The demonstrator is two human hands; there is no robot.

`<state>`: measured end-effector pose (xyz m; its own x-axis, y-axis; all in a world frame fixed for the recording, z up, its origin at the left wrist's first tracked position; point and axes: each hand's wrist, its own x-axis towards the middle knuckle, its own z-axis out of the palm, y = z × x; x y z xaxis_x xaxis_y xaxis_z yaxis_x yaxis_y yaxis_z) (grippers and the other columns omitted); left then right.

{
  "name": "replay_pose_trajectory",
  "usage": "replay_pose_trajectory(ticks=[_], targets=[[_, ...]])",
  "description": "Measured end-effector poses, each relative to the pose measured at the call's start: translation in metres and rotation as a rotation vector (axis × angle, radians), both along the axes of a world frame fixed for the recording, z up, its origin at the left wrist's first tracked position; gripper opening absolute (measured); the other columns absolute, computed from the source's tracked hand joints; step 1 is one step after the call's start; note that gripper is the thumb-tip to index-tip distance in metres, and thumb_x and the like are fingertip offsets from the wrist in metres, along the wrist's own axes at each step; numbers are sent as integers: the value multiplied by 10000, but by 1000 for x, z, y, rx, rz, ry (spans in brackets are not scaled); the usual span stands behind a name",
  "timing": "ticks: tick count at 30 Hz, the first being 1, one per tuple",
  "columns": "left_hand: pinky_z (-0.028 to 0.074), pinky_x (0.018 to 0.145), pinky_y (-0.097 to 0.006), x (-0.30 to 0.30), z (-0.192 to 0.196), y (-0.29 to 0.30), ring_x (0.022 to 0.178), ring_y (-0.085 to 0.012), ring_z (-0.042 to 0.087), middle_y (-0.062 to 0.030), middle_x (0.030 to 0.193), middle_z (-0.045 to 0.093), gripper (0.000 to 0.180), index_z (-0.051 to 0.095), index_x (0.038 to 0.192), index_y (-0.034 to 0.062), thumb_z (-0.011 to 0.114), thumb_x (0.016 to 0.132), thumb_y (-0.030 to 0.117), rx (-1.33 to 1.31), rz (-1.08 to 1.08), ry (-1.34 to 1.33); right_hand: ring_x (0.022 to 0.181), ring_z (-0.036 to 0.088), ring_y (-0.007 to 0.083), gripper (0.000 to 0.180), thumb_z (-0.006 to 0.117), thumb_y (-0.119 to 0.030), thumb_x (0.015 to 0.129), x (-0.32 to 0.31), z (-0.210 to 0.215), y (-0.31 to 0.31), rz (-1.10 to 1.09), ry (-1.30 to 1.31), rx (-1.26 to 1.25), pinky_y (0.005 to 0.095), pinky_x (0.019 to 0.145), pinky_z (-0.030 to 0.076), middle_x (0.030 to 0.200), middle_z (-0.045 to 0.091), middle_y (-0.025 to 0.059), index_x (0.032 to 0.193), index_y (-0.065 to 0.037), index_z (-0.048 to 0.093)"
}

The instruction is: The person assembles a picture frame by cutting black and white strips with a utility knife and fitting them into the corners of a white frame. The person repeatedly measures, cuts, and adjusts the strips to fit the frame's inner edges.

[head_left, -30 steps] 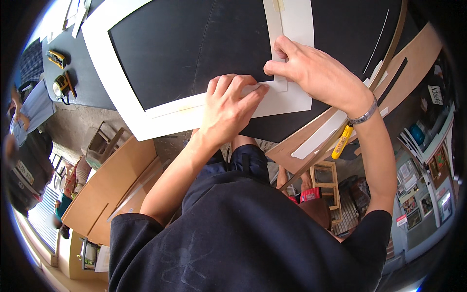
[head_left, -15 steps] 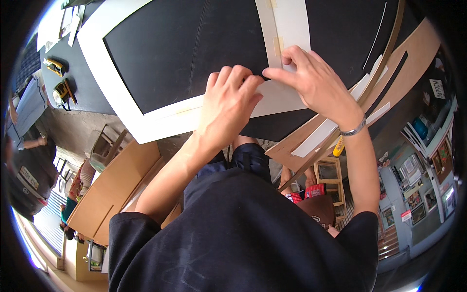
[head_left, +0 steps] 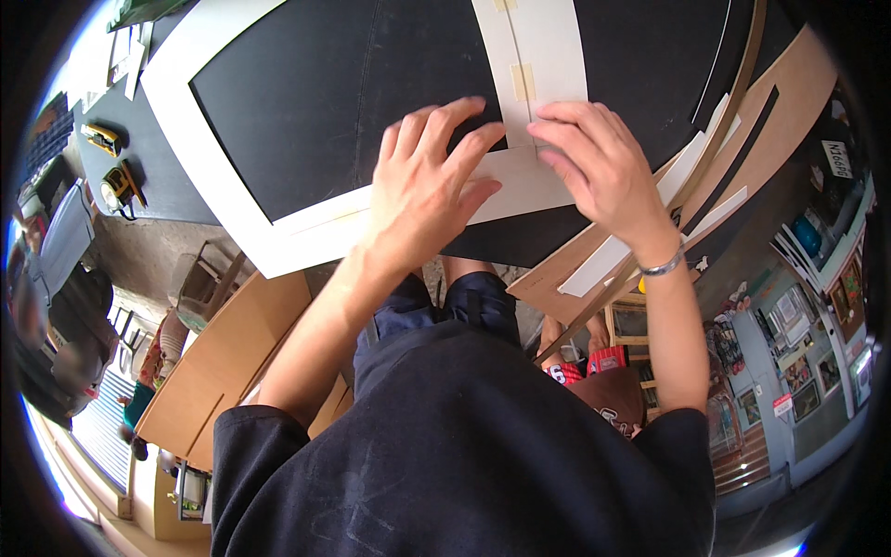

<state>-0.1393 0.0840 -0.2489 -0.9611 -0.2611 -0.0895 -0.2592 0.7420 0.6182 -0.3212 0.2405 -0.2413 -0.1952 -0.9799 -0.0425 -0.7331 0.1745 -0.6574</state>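
A large white mat-board frame lies on a black table. My left hand lies flat, fingers spread, on the frame's near border. My right hand presses its fingertips on the near right corner, where the upright white strip meets the near border. Pieces of beige tape sit on that strip. A metal bracelet circles my right wrist. Neither hand grips anything.
Brown board offcuts and white strips lie at the right of the table. Yellow and black tools rest at the far left. A wooden panel leans below the table edge. Framed pictures crowd the right.
Both hands have slid along the frame's near border and come closer together at the corner. The view has shifted, so the frame sits more to the centre.
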Motion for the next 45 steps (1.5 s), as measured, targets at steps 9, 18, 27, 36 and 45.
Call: replay_pose_trajectory(ticks=[9,18,27,36,45], targets=[[263,1238,-495,-11,-27,-34,1502,-230,329,-4,1584,429,595,598,1402,342,756,845,480,-109,-323,41,1110,610,254,372,708,-55,821,58,-24,37,-250,265,-82,402,952,489,1200,636,54,1167,-178,763],[270,1233,-493,-13,-29,-33,1494,-212,348,1,1580,435,567,587,1410,340,731,875,461,-77,-325,44,1192,552,268,395,694,-96,854,76,-24,35,-298,340,-5,422,1020,462,1259,587,55,1225,-225,738],[333,1197,-486,-30,-32,-49,1458,-245,408,16,1522,513,459,692,1284,342,770,832,357,-61,-339,143,1238,523,306,454,653,-80,884,85,-32,36,-323,329,9,449,1055,472,1309,548,80,1318,-212,673],[368,1171,-510,-48,-36,-46,1402,-227,487,10,1436,597,368,775,1119,328,813,755,368,-86,-267,236,1252,525,335,460,681,-20,866,94,-33,33,-357,339,27,477,1070,462,1342,538,113,1295,-187,688],[365,1170,-515,-48,-35,-45,1404,-233,485,2,1446,589,400,760,1153,323,809,758,357,-92,-270,235,1326,489,363,490,655,33,862,99,-31,37,-364,272,38,463,1088,458,1434,485,130,1312,-162,671]])
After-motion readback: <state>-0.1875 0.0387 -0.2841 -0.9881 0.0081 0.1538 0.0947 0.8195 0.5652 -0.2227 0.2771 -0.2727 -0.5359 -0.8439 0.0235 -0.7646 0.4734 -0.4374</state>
